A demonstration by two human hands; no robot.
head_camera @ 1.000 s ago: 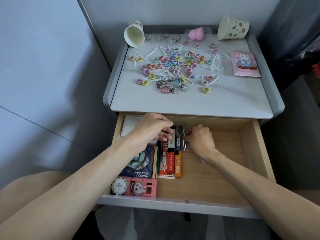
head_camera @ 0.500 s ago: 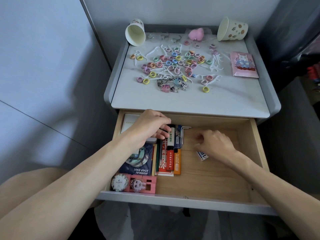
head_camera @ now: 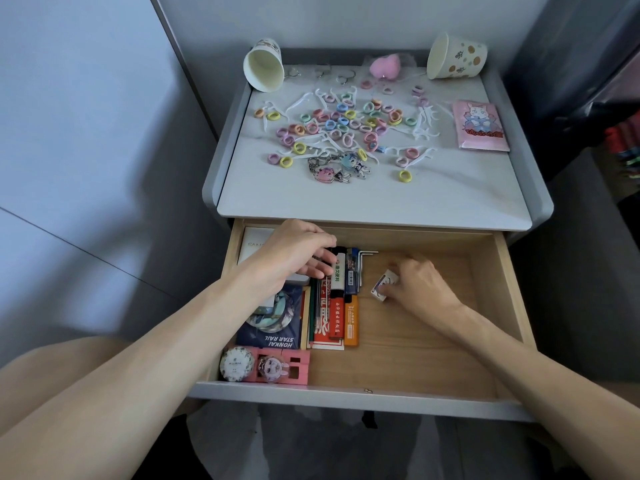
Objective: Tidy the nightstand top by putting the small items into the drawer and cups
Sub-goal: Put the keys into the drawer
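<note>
Since the earlier frame the right hand (head_camera: pixel 420 287) has drawn in toward the row of lighters (head_camera: pixel 341 306), and the small white box (head_camera: pixel 383 288) it reached for is now tilted up off the drawer (head_camera: pixel 485 306) floor. Thumb and fingertips pinch that box, just beside the hex key (head_camera: pixel 363 265) and toward the drawer's back edge.

The left hand (head_camera: pixel 294 252) lies curled over the heads of the pens and lighters near the back left corner. Whether it grips one or only steadies them I cannot tell.

This looks like the drawer-arranging step. The next move likely calls for setting the box flat against the row, then reaching up to the nightstand top (head_camera: pixel 363 202).

Little of the task seems done. Hair ties (head_camera: pixel 332 126), floss picks (head_camera: pixel 424 121) and keychains (head_camera: pixel 341 168) are scattered toward the top's back edge, a pink packet (head_camera: pixel 481 128) lies by its right edge, and both cups lie tipped over at the back corners (left cup (head_camera: pixel 263 69), right cup (head_camera: pixel 455 57)).

The box's print is too small to read, and the left forearm hides part of the drawer's left side.
</note>
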